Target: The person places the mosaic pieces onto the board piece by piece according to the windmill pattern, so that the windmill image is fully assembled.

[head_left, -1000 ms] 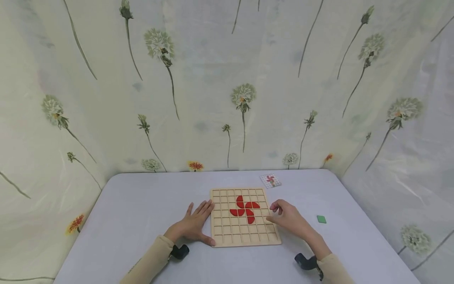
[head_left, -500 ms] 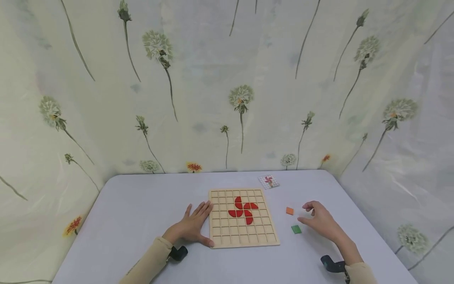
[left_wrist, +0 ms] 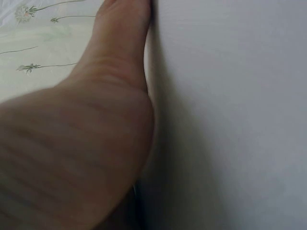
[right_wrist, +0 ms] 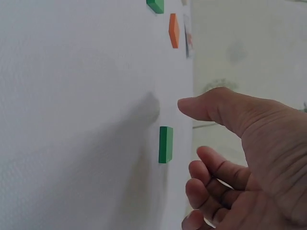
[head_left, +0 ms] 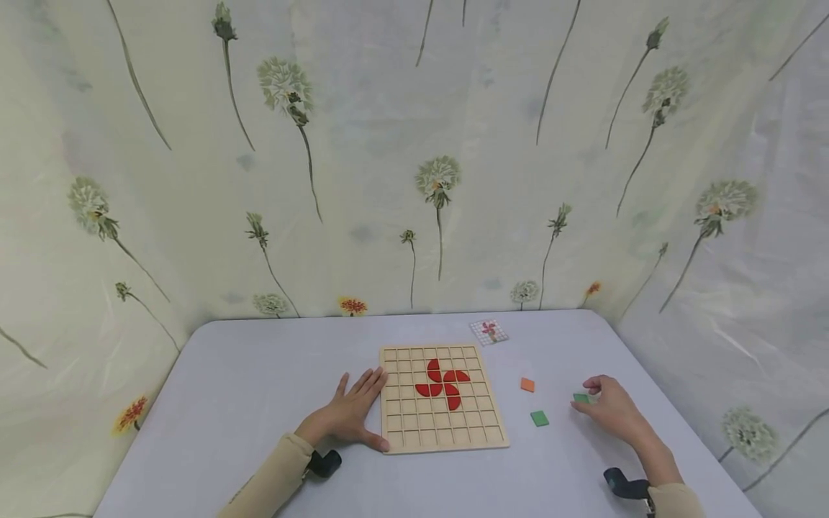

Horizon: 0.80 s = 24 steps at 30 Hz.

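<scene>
My left hand (head_left: 350, 417) lies with spread fingers along the left edge of a wooden grid board (head_left: 414, 424). In the left wrist view its thumb side (left_wrist: 115, 62) fills much of the picture. Four-lobed red pinwheel pieces, several quarter-round ones (head_left: 434, 370), sit in the board's cells. Off to the right, my right hand (head_left: 612, 410) hovers at a green square tile (head_left: 581, 398). The right wrist view has that green tile (right_wrist: 165, 144) on the table just beyond the parted thumb (right_wrist: 196, 108) and loosely bent fingers, with nothing held.
Between board and right hand lie an orange square tile (head_left: 527, 385) and a second green tile (head_left: 540, 418). A small card (head_left: 488, 332) printed with a red pinwheel on a grid lies behind the board. Flower-patterned cloth (head_left: 363, 180) rises beyond the white table.
My right hand has moved right, from the board's right edge to the far green tile, uncovering the orange tile and the nearer green one. My left hand has stayed at the board.
</scene>
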Tool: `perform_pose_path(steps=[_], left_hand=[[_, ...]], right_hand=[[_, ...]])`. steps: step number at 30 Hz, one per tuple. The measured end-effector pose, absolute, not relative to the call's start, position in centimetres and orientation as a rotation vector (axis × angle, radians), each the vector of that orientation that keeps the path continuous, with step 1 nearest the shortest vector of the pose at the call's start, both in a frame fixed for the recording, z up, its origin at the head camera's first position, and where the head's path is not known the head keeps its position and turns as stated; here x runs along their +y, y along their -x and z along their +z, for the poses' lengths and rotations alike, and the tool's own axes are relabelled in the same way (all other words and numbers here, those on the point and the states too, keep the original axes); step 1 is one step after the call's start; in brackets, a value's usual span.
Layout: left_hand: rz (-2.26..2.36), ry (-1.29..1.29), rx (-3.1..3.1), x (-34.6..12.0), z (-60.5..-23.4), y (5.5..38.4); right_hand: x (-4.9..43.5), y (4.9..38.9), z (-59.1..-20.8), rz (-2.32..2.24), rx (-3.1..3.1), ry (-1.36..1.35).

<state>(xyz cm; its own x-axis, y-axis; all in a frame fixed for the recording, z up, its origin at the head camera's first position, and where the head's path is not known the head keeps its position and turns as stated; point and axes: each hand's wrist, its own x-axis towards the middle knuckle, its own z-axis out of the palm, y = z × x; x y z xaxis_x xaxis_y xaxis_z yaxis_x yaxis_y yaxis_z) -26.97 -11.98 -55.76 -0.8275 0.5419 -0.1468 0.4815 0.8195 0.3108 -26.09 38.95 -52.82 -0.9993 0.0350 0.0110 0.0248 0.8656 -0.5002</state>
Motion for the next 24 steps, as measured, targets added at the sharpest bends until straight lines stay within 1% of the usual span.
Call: perform_pose_path(steps=[8,24], left_hand=[[0.381,-0.798,2.777,-12.1,-55.7,27.0],[0.382,-0.779,2.777,-12.0,-55.7,27.1]], right_hand=[[39.8,26.5,-53.5,0.824,-3.082,0.168],[39.4,26.6,-53.9,0.807,-3.029,0.191]])
